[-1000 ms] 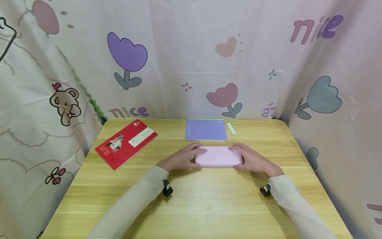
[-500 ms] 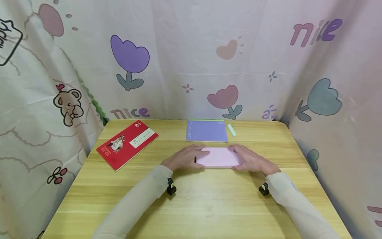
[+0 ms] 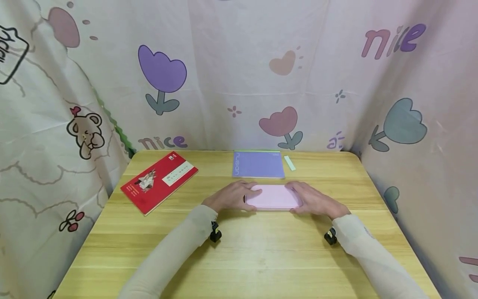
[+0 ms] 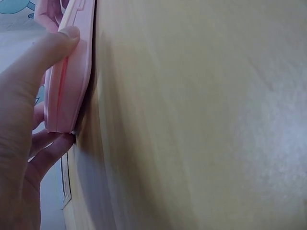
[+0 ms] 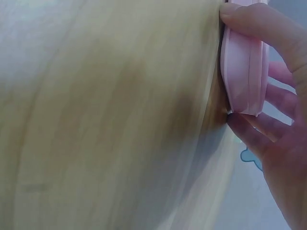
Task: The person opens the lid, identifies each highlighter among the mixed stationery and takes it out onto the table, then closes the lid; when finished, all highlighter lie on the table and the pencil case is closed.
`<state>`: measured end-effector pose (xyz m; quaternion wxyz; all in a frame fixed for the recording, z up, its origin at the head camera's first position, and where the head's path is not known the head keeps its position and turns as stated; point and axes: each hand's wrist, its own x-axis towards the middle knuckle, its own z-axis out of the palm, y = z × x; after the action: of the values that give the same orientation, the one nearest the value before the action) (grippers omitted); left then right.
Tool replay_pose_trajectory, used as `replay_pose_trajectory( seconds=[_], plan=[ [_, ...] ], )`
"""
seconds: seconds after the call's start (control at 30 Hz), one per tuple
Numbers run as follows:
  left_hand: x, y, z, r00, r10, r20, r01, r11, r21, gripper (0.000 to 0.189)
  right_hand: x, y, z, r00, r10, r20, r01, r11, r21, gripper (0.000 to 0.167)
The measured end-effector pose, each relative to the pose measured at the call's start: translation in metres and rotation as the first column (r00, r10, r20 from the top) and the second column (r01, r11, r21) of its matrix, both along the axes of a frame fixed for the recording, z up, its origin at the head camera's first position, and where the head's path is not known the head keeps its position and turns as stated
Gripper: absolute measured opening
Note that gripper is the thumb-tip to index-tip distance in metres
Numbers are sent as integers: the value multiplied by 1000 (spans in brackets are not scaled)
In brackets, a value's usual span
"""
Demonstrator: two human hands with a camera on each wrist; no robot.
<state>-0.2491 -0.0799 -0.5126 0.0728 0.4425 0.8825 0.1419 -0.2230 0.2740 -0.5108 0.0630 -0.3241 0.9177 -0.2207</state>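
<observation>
A pink pencil case (image 3: 274,197), rounded at its corners, lies flat on the wooden table between my two hands. Its left end is gripped by my left hand (image 3: 233,197), thumb on the near side and fingers round the end and far side. My right hand (image 3: 313,199) holds the opposite end in the same way. In the left wrist view the left thumb presses the side of the pencil case (image 4: 72,91) near its seam. The right wrist view shows fingertips under the end of the pencil case (image 5: 242,76), right at the tabletop.
Behind the case lies a purple notebook (image 3: 258,165), with a small pale green strip (image 3: 289,163) to its right. A red booklet (image 3: 158,182) lies aslant at the table's left. A printed curtain (image 3: 224,74) hangs behind the wooden table (image 3: 261,257).
My left hand has slid slightly inward over the left end of the pencil case, and the right hand has closed in a little. The case stays in place; the head view has shifted slightly.
</observation>
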Motion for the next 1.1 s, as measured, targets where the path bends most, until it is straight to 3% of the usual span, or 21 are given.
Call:
replay_pose_trajectory(
  seconds=[0.33, 0.63, 0.83, 1.1],
  plan=[
    [1, 1, -1, 1000, 6, 5, -6, 1000, 14, 71, 2, 1, -2, 999, 31, -44, -32, 999, -23, 85],
    [-2, 0, -2, 999, -15, -42, 16, 1000, 21, 70, 1, 4, -4, 995, 37, -89, -39, 999, -24, 86],
    [0, -1, -6, 998, -12, -59, 15, 999, 45, 69, 2, 3, -4, 997, 35, -72, -37, 999, -29, 87],
    [11, 1, -13, 995, 96, 25, -98, 992, 74, 72, 1, 2, -3, 998, 17, -54, -18, 1000, -20, 86]
  ],
)
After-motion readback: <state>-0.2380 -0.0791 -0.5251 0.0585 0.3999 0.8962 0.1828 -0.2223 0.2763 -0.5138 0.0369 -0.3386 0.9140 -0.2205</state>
